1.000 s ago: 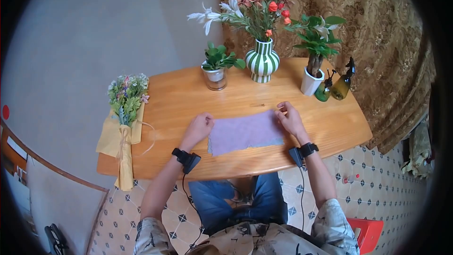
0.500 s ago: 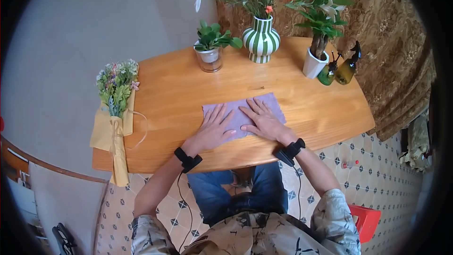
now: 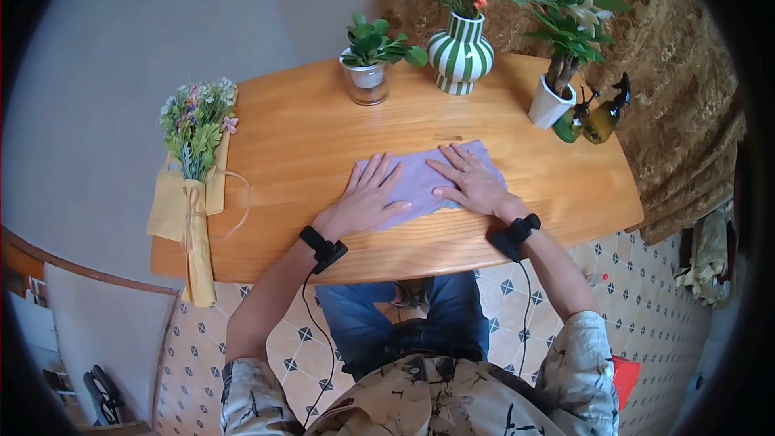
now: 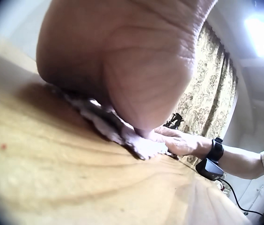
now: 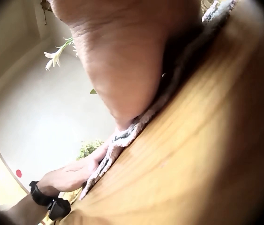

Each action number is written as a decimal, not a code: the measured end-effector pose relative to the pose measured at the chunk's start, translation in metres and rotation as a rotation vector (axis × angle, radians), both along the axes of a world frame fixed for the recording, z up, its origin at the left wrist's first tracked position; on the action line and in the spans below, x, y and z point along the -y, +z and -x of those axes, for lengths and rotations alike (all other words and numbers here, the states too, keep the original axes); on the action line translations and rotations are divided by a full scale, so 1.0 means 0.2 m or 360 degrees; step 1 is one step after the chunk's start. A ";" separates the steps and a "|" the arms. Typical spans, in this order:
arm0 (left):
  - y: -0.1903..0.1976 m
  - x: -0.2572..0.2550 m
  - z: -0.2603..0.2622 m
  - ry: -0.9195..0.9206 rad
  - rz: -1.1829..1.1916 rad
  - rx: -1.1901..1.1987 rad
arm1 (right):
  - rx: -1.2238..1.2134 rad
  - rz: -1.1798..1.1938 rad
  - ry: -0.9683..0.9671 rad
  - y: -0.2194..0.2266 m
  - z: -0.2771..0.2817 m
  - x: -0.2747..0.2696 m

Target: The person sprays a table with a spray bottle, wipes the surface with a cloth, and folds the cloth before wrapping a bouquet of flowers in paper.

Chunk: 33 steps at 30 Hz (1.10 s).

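Note:
A purple cloth (image 3: 416,182) lies on the wooden table in the head view. My left hand (image 3: 367,198) presses flat on its left part, fingers straight and pointing away from me. On the right part, my right hand (image 3: 468,182) rests palm down with its fingers stretched out. Both thumbs point inward over the cloth. From the left wrist, the rumpled cloth edge (image 4: 143,147) shows beneath the palm. The right wrist view has a greyish fold of the cloth (image 5: 125,138) bunched under the heel of that hand.
A paper-wrapped bouquet (image 3: 194,194) lies at the table's left end. Along the back stand a small potted plant (image 3: 367,77), a green-striped vase (image 3: 460,56) of flowers, a white planter (image 3: 553,105) and dark glass spray bottles (image 3: 601,121).
One second ago the hands were at the cloth's two sides. They then came down flat on top of it. Since half a second ago, the palms have stayed on it while the head view shifted slightly.

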<state>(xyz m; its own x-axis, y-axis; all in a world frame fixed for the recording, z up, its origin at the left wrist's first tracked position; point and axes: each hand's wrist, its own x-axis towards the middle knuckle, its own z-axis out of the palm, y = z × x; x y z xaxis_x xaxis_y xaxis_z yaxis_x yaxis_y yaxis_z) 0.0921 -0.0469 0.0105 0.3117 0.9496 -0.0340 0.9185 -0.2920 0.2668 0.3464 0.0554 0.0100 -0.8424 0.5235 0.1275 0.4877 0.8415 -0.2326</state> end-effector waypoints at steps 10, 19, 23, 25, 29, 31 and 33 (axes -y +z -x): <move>0.01 -0.03 0.29 0.0409 -0.0004 0.0906 | 0.0070 -0.0098 -0.0428 0.03 -0.26 -0.25; -0.06 -0.11 0.56 0.0641 0.0228 0.2955 | 0.0150 -0.0203 -0.0634 -0.02 -0.27 -0.22; -0.06 -0.10 0.61 0.0651 0.0329 0.3313 | 0.0272 -0.0214 -0.0663 -0.03 -0.22 -0.17; -0.08 -0.11 0.61 0.0612 0.0393 0.3166 | 0.0291 -0.0218 -0.0643 -0.04 -0.18 -0.16; -0.10 -0.12 0.61 0.0622 0.0382 0.3178 | 0.0324 -0.0204 -0.0544 -0.04 -0.01 -0.09; -0.09 -0.13 0.61 0.0673 0.0336 0.3209 | 0.0320 -0.0179 -0.0480 0.00 0.13 -0.02; -0.09 -0.13 0.61 0.0687 0.0290 0.3194 | 0.0276 -0.0161 -0.0403 0.03 0.28 0.03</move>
